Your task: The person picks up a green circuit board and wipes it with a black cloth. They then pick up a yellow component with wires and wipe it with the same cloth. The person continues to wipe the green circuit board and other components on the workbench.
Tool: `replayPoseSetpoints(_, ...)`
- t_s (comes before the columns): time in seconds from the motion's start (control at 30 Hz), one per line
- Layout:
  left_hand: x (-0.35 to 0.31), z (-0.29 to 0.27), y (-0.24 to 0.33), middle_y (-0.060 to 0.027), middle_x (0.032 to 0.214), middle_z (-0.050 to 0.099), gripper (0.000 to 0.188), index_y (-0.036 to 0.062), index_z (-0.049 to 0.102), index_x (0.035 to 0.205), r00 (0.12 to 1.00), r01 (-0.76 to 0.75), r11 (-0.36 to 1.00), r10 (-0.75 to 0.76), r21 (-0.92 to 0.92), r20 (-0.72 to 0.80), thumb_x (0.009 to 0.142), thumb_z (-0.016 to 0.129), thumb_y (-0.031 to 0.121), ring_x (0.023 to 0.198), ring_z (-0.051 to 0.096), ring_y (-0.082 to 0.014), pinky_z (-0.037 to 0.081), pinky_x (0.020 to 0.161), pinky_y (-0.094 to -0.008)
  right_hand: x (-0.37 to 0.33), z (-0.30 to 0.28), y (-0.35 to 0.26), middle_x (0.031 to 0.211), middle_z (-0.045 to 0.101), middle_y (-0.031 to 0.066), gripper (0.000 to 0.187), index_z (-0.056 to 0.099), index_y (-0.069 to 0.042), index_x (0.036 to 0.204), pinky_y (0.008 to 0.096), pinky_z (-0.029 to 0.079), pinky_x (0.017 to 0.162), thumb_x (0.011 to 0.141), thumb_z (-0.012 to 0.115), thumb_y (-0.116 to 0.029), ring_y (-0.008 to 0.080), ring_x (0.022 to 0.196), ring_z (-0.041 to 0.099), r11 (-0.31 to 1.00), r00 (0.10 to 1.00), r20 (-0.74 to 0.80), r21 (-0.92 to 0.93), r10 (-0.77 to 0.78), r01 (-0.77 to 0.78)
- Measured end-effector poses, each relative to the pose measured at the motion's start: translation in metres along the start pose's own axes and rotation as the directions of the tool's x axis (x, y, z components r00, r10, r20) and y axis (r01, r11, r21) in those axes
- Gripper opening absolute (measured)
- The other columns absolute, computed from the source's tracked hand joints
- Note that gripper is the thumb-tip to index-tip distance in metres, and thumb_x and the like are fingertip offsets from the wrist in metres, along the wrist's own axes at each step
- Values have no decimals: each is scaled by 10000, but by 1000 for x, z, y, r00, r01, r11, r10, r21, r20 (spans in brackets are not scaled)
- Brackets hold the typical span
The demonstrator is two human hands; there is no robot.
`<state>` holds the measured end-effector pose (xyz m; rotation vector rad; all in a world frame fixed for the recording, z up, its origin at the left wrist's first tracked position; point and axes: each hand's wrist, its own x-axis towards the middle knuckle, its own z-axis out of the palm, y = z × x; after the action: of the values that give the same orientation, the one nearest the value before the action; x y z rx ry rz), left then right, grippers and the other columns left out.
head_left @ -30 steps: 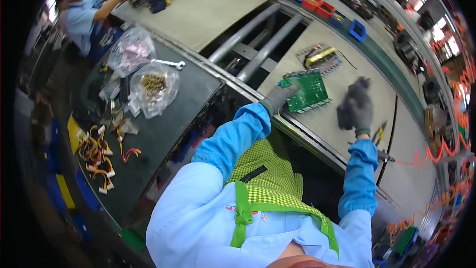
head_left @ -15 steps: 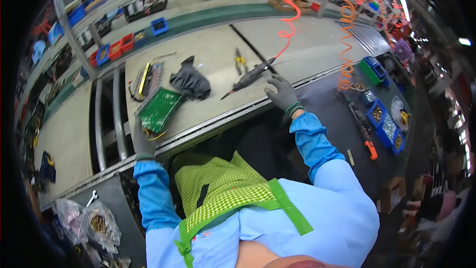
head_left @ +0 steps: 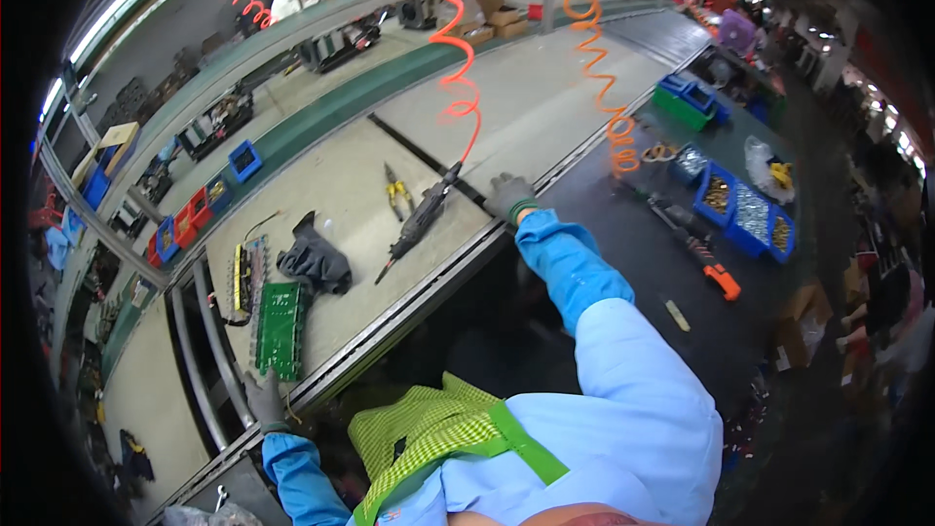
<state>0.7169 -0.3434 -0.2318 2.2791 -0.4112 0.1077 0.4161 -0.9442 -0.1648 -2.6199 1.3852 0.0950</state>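
Observation:
A green circuit board (head_left: 280, 329) lies on the worktable at the left, beside a strip-like assembly with a yellow part (head_left: 239, 278). At the board's near end is my left hand (head_left: 264, 401) in a grey glove, its fingers apart and the tips at or close to the edge; contact is unclear. My right hand (head_left: 509, 198), also gloved, rests at the table's front edge with fingers extended and nothing in it. Just left of it lies a dark power screwdriver (head_left: 426, 219) on a coiled red hose, with yellow-handled pliers (head_left: 397, 193) alongside. A dark grey cloth (head_left: 316, 258) sits right of the board.
Metal rollers (head_left: 202, 360) run left of the table panel. Red bins (head_left: 192, 217) and blue bins line its far side. On the dark side bench to the right are a second screwdriver with an orange end (head_left: 719, 280) and blue bins of small metal parts (head_left: 750, 214).
The view has turned toward the right. The board, tilted before, now lies flatter, and my left hand has drawn to its near end. My right hand has lowered to the table edge.

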Motion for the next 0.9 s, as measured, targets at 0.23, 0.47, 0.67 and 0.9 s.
replayPoseSetpoints(0.23, -34, -2, -1, -222, 1313, 517, 663, -79, 412, 1350, 989, 125, 962, -101, -244, 106, 864, 660, 298, 1193, 511, -314, 397, 1008, -365, 25, 41, -2, 1580, 191, 86, 793, 302, -187, 1488, 610, 158, 1115, 854, 473, -630, 382, 1432, 188, 999, 999, -19, -23, -46, 46)
replayPoseSetpoints(0.47, -46, 12, -13, -174, 1475, 362, 671, -3, 317, 1453, 988, 146, 955, -153, -260, -8, 920, 627, 262, 1335, 375, -275, 294, 1108, -363, 55, 62, 4, 1566, 217, 126, 777, 298, -180, 1490, 667, 76, 1101, 874, 444, -630, 421, 1429, 165, 988, 986, -75, -58, -146, 142)
replayPoseSetpoints(0.67, -44, 36, 20, -182, 1470, 377, 685, -18, 294, 1459, 997, 18, 1000, -17, 16, -69, 939, 598, 309, 1345, 372, -267, 323, 1085, -356, 55, 35, 36, 1545, 264, 136, 719, 317, -130, 1473, 537, 147, 1153, 900, 481, -532, 392, 1421, 218, 1000, 991, -133, -4, -14, 14)
replayPoseSetpoints(0.9, -50, 35, 30, -232, 1446, 396, 753, 5, 204, 1493, 992, 99, 975, -112, -197, -58, 902, 610, 235, 1310, 421, -304, 333, 1069, -355, 84, 59, 58, 1465, 386, 189, 684, 414, -50, 1399, 483, 243, 1121, 911, 442, -529, 352, 1370, 338, 964, 960, -247, -260, -129, 63)
